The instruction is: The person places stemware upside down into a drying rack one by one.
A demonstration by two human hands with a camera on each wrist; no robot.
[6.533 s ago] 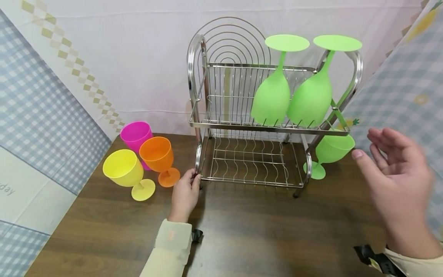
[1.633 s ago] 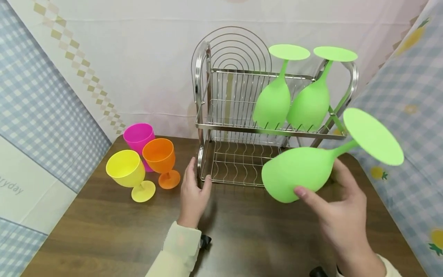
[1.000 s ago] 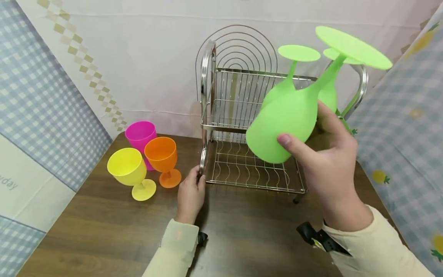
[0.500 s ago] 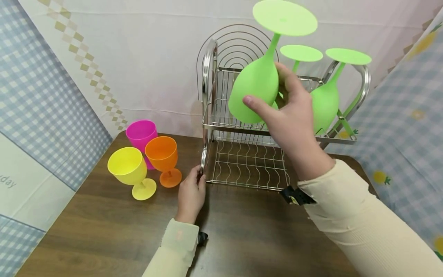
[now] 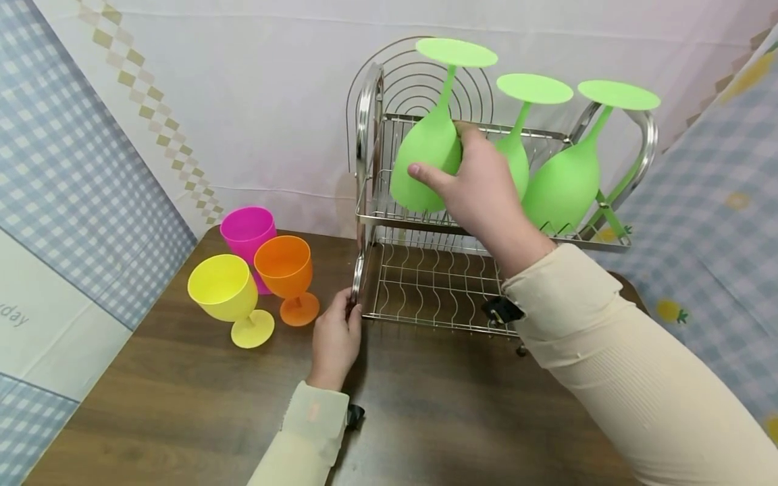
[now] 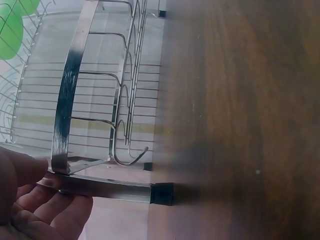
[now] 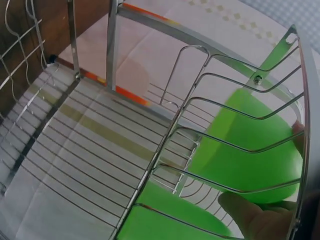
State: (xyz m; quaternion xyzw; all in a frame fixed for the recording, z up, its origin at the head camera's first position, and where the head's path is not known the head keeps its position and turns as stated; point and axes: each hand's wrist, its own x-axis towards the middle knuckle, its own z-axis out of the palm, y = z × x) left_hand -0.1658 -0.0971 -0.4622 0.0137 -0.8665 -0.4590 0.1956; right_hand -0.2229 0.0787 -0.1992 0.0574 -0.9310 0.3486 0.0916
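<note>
In the head view a two-tier metal dish rack (image 5: 437, 322) stands on the table. My left hand (image 5: 334, 337) grips the rack's front left leg; the left wrist view shows the thumb and fingers around that metal leg (image 6: 110, 189). My right hand (image 5: 480, 179) holds a green goblet (image 5: 425, 158) by its bowl, upside down, at the left of the upper tier. In the right wrist view the goblet's bowl (image 7: 245, 150) sits among the tier's wires. Two more green goblets, a middle one (image 5: 515, 158) and a right one (image 5: 565, 182), stand upside down beside it. My right hand partly hides the middle one.
Left of the rack a magenta goblet (image 5: 248, 233), an orange goblet (image 5: 286, 266) and a yellow goblet (image 5: 223, 289) stand upright on the wooden table (image 5: 200, 418). A white cloth (image 5: 273, 101) hangs behind, with checked cloth (image 5: 711, 223) at the right.
My right hand has picked up the third green goblet from the table right of the rack, carried it left and lowered it into the upper tier. My left hand released the rack briefly, then gripped it again.
</note>
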